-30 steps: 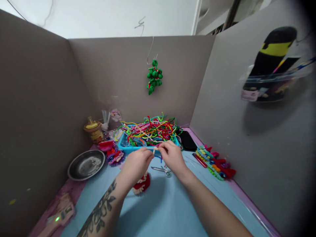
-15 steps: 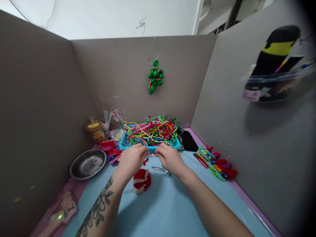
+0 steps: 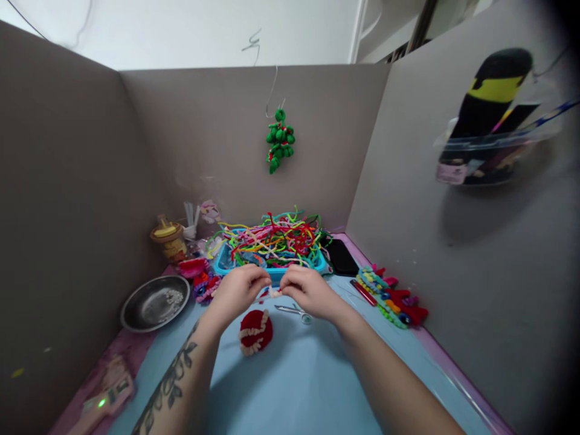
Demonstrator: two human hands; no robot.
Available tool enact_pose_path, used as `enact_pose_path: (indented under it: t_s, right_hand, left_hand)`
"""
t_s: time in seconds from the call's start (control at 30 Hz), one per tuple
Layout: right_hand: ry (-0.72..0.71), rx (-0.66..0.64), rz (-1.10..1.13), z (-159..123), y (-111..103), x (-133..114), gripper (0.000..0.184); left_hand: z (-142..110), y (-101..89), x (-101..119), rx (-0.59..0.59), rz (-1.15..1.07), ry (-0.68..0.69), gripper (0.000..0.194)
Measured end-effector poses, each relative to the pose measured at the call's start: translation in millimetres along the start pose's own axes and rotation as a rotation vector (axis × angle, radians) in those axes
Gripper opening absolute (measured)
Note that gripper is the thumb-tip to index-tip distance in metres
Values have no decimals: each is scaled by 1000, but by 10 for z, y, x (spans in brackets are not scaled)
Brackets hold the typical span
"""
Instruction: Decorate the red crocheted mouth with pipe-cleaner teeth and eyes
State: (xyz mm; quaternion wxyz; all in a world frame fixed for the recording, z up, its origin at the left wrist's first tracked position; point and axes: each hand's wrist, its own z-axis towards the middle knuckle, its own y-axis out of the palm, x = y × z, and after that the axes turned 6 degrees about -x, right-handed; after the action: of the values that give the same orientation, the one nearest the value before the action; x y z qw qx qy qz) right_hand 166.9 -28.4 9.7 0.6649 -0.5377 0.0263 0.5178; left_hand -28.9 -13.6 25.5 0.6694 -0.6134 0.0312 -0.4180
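Note:
Between my two hands is a short cream and red fuzzy piece (image 3: 274,292), which looks like pipe cleaner or yarn. My left hand (image 3: 242,287) pinches at its left end, and my right hand (image 3: 306,289) pinches its right end. Just below them on the blue mat lies a red ball (image 3: 257,332) with curly cream trim. A pair of scissors (image 3: 294,312) rests under my right hand, with its blades pointing left. Small red bits (image 3: 264,293) show behind my left fingertips.
Behind my hands stands a blue tray (image 3: 222,266) heaped with coloured fuzzy strands. A metal bowl (image 3: 136,305) and a pink glue gun (image 3: 109,396) are at left. At right lie a black phone (image 3: 343,258), a red tool (image 3: 363,292) and colourful fuzzy pieces (image 3: 394,299). Grey panels surround the mat.
The view has shifted slightly, so everything sits a little further left. The fuzzy piece between my fingertips now hangs bunched in the gap instead of stretched straight; both hands keep pinching.

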Motion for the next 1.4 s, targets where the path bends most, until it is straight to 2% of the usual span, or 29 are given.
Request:
enact_pose_path:
  t_s: [0.17, 0.27, 0.4, 0.53, 0.67, 0.87, 0.97, 1.1, 1.23, 1.4]
  right_hand:
    - [62, 2, 149, -7, -77, -40, 14]
    - [176, 11, 395, 6, -60, -12, 9]
    - [373, 81, 833, 53, 57, 82, 18]
    - [508, 164, 1021, 99, 180, 141, 25]
    - [505, 266, 878, 117, 232, 149, 25]
    - [356, 436, 313, 86, 252, 120, 22]
    - [235, 520, -2, 37, 280, 79, 19]
    - [97, 548, -289, -23, 321, 61, 17]
    - [42, 566, -383, -38, 322, 97, 17]
    - [17, 556, -283, -28, 307, 103, 16]
  left_hand:
    - [12, -43, -11, -16, -218, 17, 22]
    - [12, -45, 6, -24, -283, -13, 23]
    - [14, -14, 24, 4, -262, -12, 26]
    - [19, 20, 18, 20, -190, 25, 27]
    - [18, 45, 16, 26, -138, 27, 26]
    - [22, 75, 83, 38, -143, 1, 30]
    - [39, 106, 120, 47, -264, -59, 30]
    - [65, 147, 162, 24, -519, -188, 30]
    - [84, 193, 176, 26, -675, -249, 33]
    - [109, 284, 102, 140, -760, -221, 33]
